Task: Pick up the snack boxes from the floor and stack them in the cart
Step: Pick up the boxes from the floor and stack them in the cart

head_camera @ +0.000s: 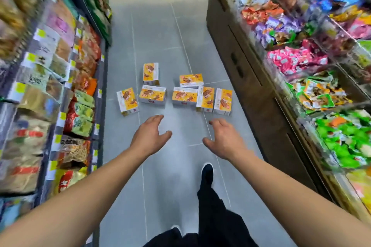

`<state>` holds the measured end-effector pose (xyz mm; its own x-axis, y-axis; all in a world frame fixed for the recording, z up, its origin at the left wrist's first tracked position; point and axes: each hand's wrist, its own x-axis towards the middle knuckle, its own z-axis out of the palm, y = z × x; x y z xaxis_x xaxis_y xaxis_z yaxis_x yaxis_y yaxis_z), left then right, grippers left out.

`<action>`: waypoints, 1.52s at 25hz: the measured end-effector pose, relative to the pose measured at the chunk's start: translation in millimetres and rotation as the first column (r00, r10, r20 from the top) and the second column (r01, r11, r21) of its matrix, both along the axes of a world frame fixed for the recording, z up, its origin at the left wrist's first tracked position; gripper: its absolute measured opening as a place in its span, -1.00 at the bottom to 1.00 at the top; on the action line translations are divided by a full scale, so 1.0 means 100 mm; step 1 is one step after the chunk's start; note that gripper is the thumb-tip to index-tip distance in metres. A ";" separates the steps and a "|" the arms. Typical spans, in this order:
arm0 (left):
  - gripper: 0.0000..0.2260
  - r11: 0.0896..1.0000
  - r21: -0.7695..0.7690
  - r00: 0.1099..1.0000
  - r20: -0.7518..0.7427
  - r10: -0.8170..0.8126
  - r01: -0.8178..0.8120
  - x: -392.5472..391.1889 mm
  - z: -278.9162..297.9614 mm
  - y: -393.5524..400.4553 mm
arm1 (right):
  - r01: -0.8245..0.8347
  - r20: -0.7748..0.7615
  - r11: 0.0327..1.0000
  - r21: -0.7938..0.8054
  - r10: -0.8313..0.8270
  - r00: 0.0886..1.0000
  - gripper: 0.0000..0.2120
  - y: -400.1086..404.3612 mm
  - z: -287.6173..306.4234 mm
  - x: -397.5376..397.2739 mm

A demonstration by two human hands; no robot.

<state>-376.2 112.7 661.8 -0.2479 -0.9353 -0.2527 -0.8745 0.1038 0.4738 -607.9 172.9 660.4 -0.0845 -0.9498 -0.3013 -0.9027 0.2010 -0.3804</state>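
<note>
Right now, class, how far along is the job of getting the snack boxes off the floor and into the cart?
Done: nothing visible; seven snack boxes lie on the floor. In hand: nothing; the left hand and right hand reach out open towards them. Left: every box. No cart is in view.

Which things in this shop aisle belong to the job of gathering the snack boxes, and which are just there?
Belong to the job:
- seven orange snack boxes on the floor
- left hand, open
- right hand, open
The cart is not in view.

Just there:
- bagged snacks on the left shelves
- wrapped sweets in the right-hand bins
- grey tiled floor
</note>
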 end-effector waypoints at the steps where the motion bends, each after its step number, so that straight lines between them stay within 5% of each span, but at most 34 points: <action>1: -0.41 0.998 0.007 0.998 0.007 0.062 -0.062 0.08 -0.02 -0.22 | -0.042 0.003 0.999 -0.001 0.042 0.999 -0.38 -0.32 -0.03 0.02; 11: -0.43 0.804 0.036 0.804 -0.037 0.594 -0.593 0.95 0.00 -1.83 | -0.490 0.047 0.872 -0.006 0.490 0.871 -0.42 -3.07 -0.07 0.81; 17: -0.42 0.705 0.100 0.705 -0.040 0.708 -0.702 1.90 -0.45 -2.92 | -0.565 0.062 0.821 0.082 0.562 0.825 -0.42 -4.44 -0.53 1.92; 22: -0.41 0.696 0.205 0.709 -0.013 0.705 -0.689 2.73 -1.11 -3.93 | -0.511 0.095 0.838 0.192 0.503 0.859 -0.42 -5.46 -1.22 2.79; 27: -0.42 0.673 0.284 0.708 0.031 0.706 -0.683 3.18 -2.21 -4.65 | -0.444 0.114 0.835 0.324 0.431 0.895 -0.39 -6.17 -2.37 3.15; 38: -0.41 0.697 0.338 0.759 0.096 0.643 -0.633 3.55 -5.77 -5.72 | -0.274 0.244 0.872 0.406 0.185 0.952 -0.35 -6.93 -6.11 3.65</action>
<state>-21.3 -459.0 84.5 0.3654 -0.7307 -0.5767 -0.6584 -0.6408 0.3948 -242.5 -520.5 49.7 0.2212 -0.7069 -0.6718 -0.8620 0.1804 -0.4736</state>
